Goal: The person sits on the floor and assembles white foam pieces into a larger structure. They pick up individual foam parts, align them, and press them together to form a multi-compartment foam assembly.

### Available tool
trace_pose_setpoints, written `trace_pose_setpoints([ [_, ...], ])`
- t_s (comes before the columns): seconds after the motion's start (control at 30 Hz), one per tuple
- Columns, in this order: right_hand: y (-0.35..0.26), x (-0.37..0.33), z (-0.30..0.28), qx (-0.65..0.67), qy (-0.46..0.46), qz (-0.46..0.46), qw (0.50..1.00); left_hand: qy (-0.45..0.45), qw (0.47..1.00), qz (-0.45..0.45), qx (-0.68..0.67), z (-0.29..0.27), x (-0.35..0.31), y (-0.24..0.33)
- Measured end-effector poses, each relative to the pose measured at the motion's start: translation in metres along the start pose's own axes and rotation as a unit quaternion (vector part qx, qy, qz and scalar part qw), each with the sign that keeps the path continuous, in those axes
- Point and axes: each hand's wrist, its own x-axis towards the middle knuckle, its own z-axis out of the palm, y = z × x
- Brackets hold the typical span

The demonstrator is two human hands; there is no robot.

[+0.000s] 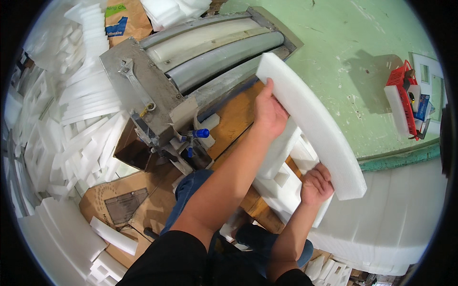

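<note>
Left hand and right hand set well apart along a white foam strip, presumably to steady its length

The left fingers pinch its edge toward the far end, thumb in front, the rest partly hidden; the right fingers curl together against the near end, whether gripping I cannot tell; the curved strip is held over a notched foam block, long axis slanting from upper left, beside the roller machine, to lower right by the green tabletop, broad face toward the camera
</note>
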Motion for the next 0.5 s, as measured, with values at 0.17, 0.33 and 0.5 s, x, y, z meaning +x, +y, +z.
trace_pose_setpoints([
  [0.17,-0.002,0.029,0.003,-0.124,-0.010,-0.178,0.976,-0.038,0.999,0.006,0.014,-0.001,-0.003,-0.003],
  [0.33,0.052,0.122,-0.011,-0.557,0.121,-0.221,0.791,-0.021,0.996,0.029,0.080,-0.005,0.001,-0.021],
  [0.5,0.086,0.207,-0.018,-0.554,0.081,-0.131,0.818,0.114,0.956,0.168,0.210,-0.019,0.018,-0.013],
])
